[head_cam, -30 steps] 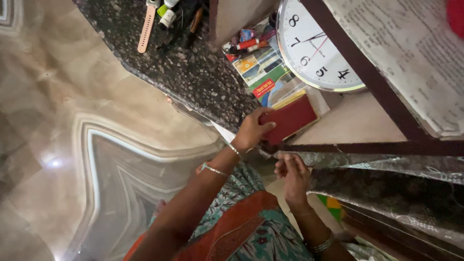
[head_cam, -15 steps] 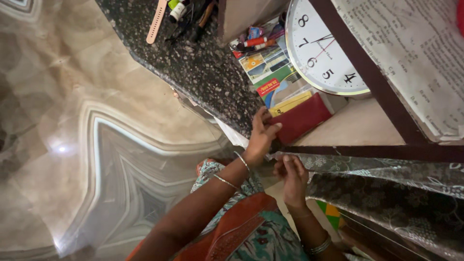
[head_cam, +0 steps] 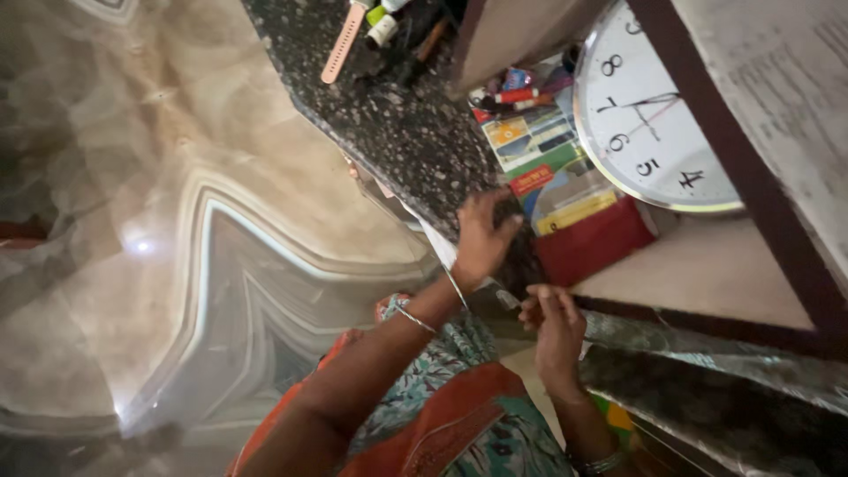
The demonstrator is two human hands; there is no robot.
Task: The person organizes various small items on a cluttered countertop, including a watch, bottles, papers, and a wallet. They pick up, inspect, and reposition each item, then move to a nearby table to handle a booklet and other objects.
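At the speckled stone counter's (head_cam: pixel 415 132) edge, my left hand (head_cam: pixel 484 237) rested with fingers spread, holding nothing, just beside the red wallet (head_cam: pixel 594 245) standing under the wall clock (head_cam: pixel 654 115), my right hand (head_cam: pixel 555 325) below, fingers loosely curled, its grasp unclear.

We have just one view, from a camera on the person's head. We look down and forward over the person's own arms, so the floor (head_cam: pixel 132 177) shows on the left of the clock (head_cam: pixel 654 115) and the shelf (head_cam: pixel 707 283) sits right under the clock. Our view is tipped, so the dark speckled worktop (head_cam: pixel 397 124) runs at a slant, left of the clock. We are close: the clock is cut off at the top edge. The left hand (head_cam: pixel 481 238) and right hand (head_cam: pixel 552 322) sit below and left of the clock.
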